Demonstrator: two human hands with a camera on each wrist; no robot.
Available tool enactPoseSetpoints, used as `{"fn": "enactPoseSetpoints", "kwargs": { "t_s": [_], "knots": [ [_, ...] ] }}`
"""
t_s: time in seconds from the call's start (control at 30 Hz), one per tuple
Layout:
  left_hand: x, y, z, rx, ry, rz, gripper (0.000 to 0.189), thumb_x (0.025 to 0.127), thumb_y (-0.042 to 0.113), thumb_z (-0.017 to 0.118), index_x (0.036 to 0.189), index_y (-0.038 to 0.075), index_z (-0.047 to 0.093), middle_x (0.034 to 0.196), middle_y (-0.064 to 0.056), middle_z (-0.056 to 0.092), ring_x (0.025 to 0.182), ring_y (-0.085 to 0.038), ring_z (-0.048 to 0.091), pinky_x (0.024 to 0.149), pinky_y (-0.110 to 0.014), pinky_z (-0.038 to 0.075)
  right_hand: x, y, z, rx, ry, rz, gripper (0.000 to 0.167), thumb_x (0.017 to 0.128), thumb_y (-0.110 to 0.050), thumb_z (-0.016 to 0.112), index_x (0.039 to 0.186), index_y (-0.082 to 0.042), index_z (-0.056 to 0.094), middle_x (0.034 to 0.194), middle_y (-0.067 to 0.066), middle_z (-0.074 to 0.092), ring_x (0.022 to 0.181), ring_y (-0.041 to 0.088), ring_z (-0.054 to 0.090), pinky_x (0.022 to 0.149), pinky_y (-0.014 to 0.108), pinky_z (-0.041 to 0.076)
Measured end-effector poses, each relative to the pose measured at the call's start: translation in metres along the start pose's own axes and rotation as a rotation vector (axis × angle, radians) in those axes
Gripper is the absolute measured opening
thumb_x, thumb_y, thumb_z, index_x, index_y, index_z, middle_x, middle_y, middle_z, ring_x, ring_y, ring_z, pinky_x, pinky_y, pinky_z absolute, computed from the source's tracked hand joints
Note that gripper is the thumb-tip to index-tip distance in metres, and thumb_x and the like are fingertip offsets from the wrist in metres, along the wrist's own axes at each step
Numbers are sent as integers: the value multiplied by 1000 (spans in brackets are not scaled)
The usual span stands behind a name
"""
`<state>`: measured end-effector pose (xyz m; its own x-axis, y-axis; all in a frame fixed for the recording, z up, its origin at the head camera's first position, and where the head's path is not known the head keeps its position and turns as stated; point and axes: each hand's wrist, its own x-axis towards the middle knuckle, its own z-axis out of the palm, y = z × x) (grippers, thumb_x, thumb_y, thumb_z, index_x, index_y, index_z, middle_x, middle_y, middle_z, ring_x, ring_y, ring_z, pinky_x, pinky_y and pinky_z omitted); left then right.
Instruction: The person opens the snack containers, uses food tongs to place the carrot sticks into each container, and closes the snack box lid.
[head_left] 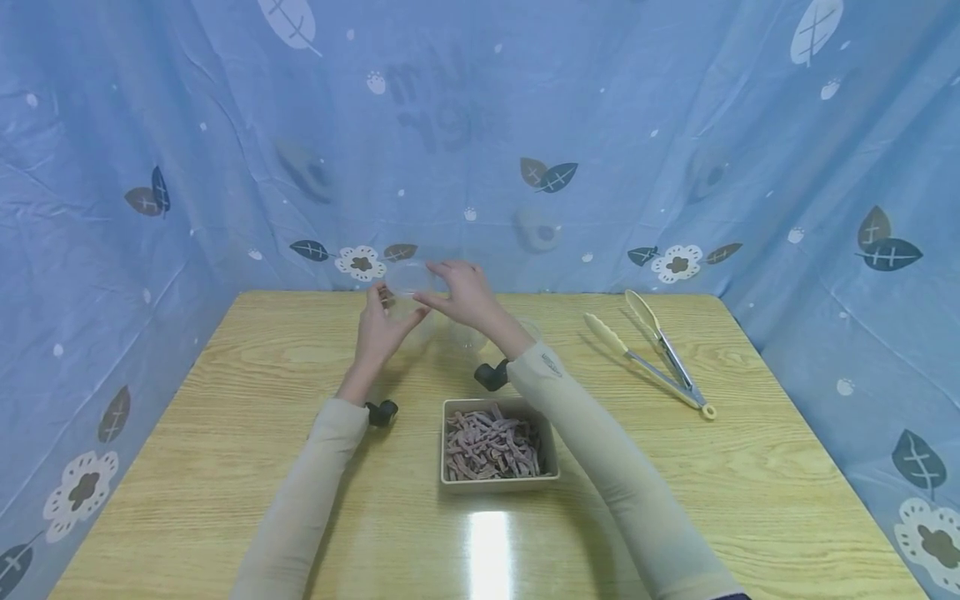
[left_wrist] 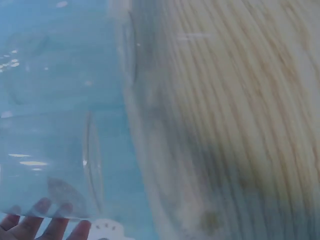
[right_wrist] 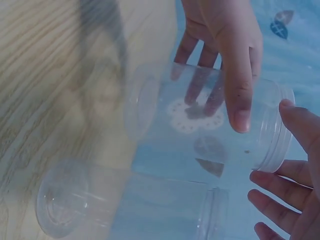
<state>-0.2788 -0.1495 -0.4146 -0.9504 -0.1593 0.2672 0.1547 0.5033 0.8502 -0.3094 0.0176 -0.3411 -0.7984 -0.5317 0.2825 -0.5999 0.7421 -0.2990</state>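
Near the back edge of the table, a clear plastic jar (right_wrist: 175,117) is held between both hands. My left hand (head_left: 377,333) grips its side, thumb on one face and fingers round the other. My right hand (head_left: 467,297) pinches what looks like a clear lid (right_wrist: 280,132) at the jar's top end, thumb and fingers on opposite edges. A second clear jar (right_wrist: 150,195) stands beside it on the table, partly behind the right wrist in the head view. In the left wrist view, fingertips (left_wrist: 60,212) show against the held jar.
A beige rectangular tub (head_left: 444,442) of purplish-brown dried strips (head_left: 495,442) sits in front, by the right forearm. Metal tongs (head_left: 678,379) with cream tips lie spread at the right. A blue patterned curtain (head_left: 480,167) borders the wooden table (head_left: 247,400) at back and sides.
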Motion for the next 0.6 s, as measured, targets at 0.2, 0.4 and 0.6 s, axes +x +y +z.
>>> {"fn": "enactPoseSetpoints", "kwargs": {
  "t_s": [0.2, 0.4, 0.6],
  "knots": [
    [-10, 13, -8, 9, 22, 43, 91, 71, 55, 72, 140, 17, 28, 131, -14, 47, 119, -29, 45, 98, -48, 42, -12, -4, -10, 80, 41, -21, 64, 87, -50, 57, 136, -10, 47, 133, 9, 53, 123, 24, 48, 105, 46, 34],
    [-18, 24, -15, 7, -2, 56, 93, 70, 58, 72, 141, 19, 28, 129, -11, 48, 117, -27, 46, 97, -45, 43, -24, -8, -19, 130, 82, -62, 64, 87, -47, 59, 137, -11, 46, 133, 9, 53, 123, 24, 48, 106, 45, 34],
    [-29, 37, -19, -17, -54, 47, 96, 67, 58, 73, 142, 19, 28, 133, -12, 46, 122, -28, 44, 100, -47, 42, -37, -7, -26, 188, 98, -104, 65, 86, -46, 61, 139, -14, 43, 133, 9, 52, 121, 24, 48, 106, 44, 36]
  ]
}}
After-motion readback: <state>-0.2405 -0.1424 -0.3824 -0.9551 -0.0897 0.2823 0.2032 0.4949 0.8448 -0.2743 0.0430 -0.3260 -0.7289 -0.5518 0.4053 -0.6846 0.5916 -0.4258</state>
